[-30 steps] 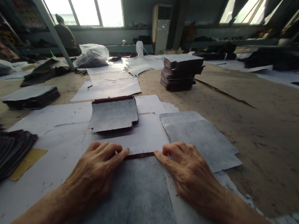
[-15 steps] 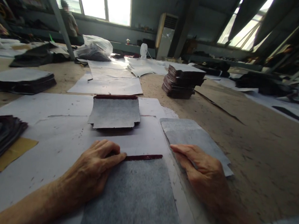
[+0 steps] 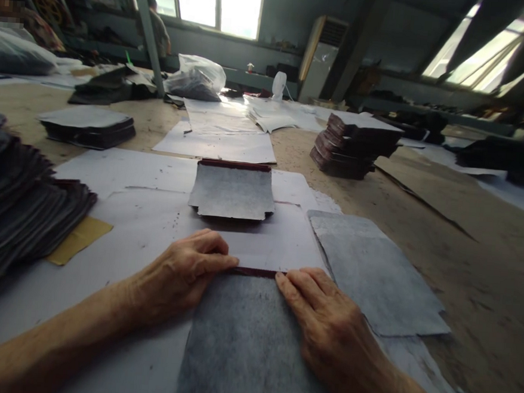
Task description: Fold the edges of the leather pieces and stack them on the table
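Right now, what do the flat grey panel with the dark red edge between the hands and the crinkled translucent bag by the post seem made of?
The grey panel: matte, perhaps nonwoven backing, from its mottled, fibrous-looking face; its dark red edge could be leather or synthetic. The translucent bag: probably thin, glossy plastic film, as it creases, catches light and shows dark contents.

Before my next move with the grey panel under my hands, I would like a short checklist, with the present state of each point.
1. Left hand at the dark red edge strip: ok.
2. Right hand at the strip's other end: ok.
3. Grey panel apart from the right-hand panel: ok.
4. White paper free of specks: not ok.
5. Strip evenly stuck down: cannot tell.
6. Panel's near end straight: cannot tell, out of view.
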Action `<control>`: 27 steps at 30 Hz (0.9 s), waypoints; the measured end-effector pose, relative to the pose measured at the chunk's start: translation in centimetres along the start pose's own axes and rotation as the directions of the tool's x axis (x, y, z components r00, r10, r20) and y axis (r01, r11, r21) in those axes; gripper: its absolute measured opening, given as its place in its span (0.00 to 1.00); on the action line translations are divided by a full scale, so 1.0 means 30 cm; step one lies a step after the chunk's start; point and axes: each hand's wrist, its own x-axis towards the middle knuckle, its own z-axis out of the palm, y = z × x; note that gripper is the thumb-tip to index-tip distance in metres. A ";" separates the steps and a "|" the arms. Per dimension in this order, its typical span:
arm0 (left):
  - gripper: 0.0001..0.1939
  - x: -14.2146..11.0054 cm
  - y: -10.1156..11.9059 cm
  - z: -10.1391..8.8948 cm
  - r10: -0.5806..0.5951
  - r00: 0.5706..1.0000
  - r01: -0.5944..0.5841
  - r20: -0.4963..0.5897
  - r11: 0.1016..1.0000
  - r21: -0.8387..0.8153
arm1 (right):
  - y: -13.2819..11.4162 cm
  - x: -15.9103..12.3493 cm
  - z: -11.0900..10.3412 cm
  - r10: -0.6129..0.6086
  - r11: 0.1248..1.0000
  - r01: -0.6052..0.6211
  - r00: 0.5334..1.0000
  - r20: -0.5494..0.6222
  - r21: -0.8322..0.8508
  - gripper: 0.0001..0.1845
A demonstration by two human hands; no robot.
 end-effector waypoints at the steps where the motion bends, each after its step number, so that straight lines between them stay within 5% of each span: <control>1: 0.16 -0.002 -0.005 -0.007 -0.009 1.000 0.009 0.021 1.000 -0.016 | 0.002 -0.001 0.000 -0.007 1.000 0.007 1.000 -0.019 -0.018 0.25; 6: 0.17 -0.008 -0.021 -0.021 0.018 0.998 -0.017 0.068 1.000 -0.004 | 0.013 -0.001 -0.008 -0.055 0.995 0.049 0.996 -0.064 -0.087 0.21; 10: 0.18 -0.010 -0.015 -0.018 0.057 0.992 -0.067 0.109 0.994 0.091 | 0.005 0.030 -0.034 -0.084 0.991 0.089 0.995 0.054 -0.098 0.22; 16: 0.17 -0.010 0.003 -0.015 0.043 0.985 -0.067 0.169 0.988 0.142 | -0.055 0.112 -0.046 -0.052 0.929 0.081 0.995 0.087 -0.362 0.15; 21: 0.16 -0.007 0.006 -0.012 0.030 0.985 -0.058 0.172 0.986 0.159 | -0.012 0.119 -0.056 0.089 0.964 -0.046 0.984 0.154 -0.262 0.11; 27: 0.14 -0.005 0.001 -0.007 0.029 0.983 -0.061 0.179 0.983 0.175 | 0.008 0.147 -0.061 0.038 0.997 -0.042 0.998 -0.059 -0.061 0.14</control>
